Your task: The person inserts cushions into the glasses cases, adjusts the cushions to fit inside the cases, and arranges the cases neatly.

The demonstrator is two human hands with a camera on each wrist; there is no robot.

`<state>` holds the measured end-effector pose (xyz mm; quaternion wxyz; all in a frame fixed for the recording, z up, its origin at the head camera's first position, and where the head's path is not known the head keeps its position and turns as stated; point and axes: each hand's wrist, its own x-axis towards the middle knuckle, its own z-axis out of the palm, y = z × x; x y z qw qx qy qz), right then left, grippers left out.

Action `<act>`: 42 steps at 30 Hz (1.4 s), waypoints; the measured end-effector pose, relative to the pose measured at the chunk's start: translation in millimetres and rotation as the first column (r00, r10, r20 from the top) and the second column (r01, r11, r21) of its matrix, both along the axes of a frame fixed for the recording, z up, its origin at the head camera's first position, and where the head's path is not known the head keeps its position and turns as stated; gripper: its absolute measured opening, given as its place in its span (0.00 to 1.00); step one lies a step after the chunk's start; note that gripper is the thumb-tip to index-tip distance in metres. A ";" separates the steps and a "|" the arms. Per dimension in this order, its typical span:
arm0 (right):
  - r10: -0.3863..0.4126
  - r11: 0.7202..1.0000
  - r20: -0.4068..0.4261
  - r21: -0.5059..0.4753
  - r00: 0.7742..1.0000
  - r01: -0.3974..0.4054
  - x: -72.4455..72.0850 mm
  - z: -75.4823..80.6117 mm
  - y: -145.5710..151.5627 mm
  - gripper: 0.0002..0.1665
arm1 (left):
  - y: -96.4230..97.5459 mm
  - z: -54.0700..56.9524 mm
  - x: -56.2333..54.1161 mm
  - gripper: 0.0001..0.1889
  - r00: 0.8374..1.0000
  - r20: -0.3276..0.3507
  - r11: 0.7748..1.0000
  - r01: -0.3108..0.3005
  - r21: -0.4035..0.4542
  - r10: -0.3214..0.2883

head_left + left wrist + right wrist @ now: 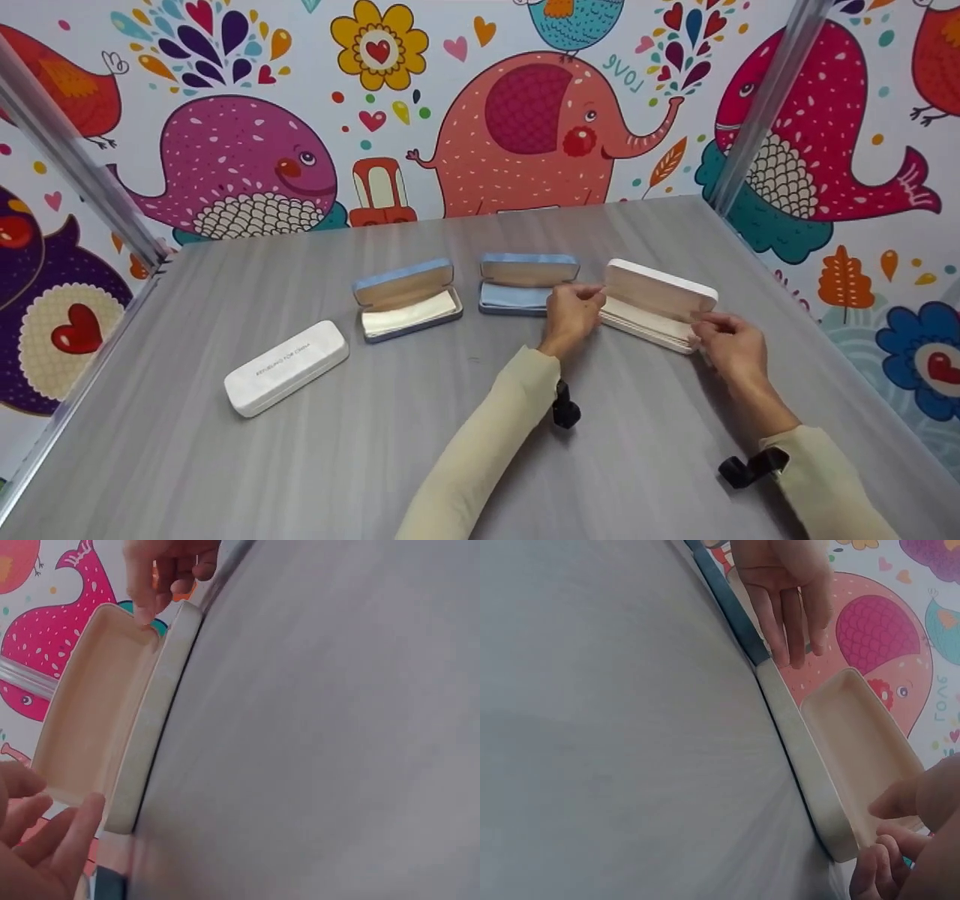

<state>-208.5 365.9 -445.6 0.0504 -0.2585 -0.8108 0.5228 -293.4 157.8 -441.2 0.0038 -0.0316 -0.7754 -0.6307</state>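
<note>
Cream sleeves (484, 450) are extended toward the open white case (651, 295), which is flanked on the table (337, 469) by the straight-fingered, unclamped left hand (572, 316) and the right hand (735, 351), whose grip cannot be told, with blue cases (529, 274) farther left.

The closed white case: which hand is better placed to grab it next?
Probably the left hand: it is nearer the closed white case, whereas the right hand is farther off, beside the open white case.

Cartoon-printed wall (480, 112) behind grey table (322, 457)
</note>
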 end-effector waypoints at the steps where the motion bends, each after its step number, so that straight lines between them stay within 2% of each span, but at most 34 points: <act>1: -0.003 1.000 -0.008 0.020 1.000 0.003 1.2 0.9 -1.8 0.26 | -2.6 0.2 1.1 0.08 1.000 -0.019 1.000 0.008 -0.018 -0.008; 5: 0.010 0.986 -0.078 0.164 0.997 0.003 5.5 4.6 -13.2 0.31 | -16.1 1.4 6.8 0.10 0.995 -0.094 0.994 0.034 -0.105 -0.044; 9: 0.036 0.954 -0.189 0.300 0.981 0.023 6.7 6.9 -28.1 0.27 | -33.4 5.7 12.5 0.11 0.989 -0.134 0.987 0.048 -0.154 -0.069; 12: 0.064 0.931 -0.265 0.363 0.962 0.038 5.9 7.9 -37.4 0.23 | -47.1 10.3 15.6 0.12 0.986 -0.148 0.982 0.046 -0.181 -0.074; 17: 0.177 0.904 -0.302 0.427 0.937 -0.033 5.0 10.3 -46.7 0.25 | -72.5 17.6 17.8 0.14 0.980 -0.188 0.969 0.012 -0.247 -0.060; 22: 0.286 0.873 -0.308 0.474 0.907 -0.115 0.7 14.2 -53.4 0.27 | -103.5 25.0 18.1 0.16 0.974 -0.212 0.938 0.005 -0.347 -0.084; 26: 0.370 0.843 -0.308 0.507 0.877 -0.177 -6.5 19.9 -58.6 0.28 | -129.9 35.2 18.0 0.19 0.963 -0.225 0.893 0.033 -0.449 -0.149; 29: 0.440 0.795 -0.245 0.553 0.864 -0.248 -13.3 28.2 -62.7 0.33 | -147.9 46.3 16.7 0.25 0.958 -0.205 0.858 0.071 -0.508 -0.200; 33: 0.527 0.692 -0.113 0.633 0.842 -0.348 -24.7 44.5 -68.3 0.39 | -170.8 60.5 11.0 0.33 0.966 -0.143 0.824 0.102 -0.557 -0.216; 35: 0.553 0.646 -0.058 0.661 0.831 -0.383 -31.8 54.3 -71.2 0.42 | -182.7 65.6 7.0 0.35 0.971 -0.121 0.814 0.103 -0.572 -0.208; 38: 0.577 0.592 0.011 0.683 0.816 -0.428 -44.8 69.8 -75.7 0.47 | -202.0 70.2 0.5 0.37 0.980 -0.090 0.803 0.091 -0.589 -0.176; 40: 0.590 0.559 0.036 0.703 0.806 -0.440 -54.7 78.8 -78.0 0.49 | -216.3 73.4 -3.1 0.38 0.985 -0.077 0.781 0.072 -0.621 -0.151; 42: 0.597 0.531 0.049 0.724 0.801 -0.440 -64.5 86.8 -79.8 0.51 | -230.6 76.9 -6.9 0.40 0.990 -0.071 0.744 0.045 -0.667 -0.124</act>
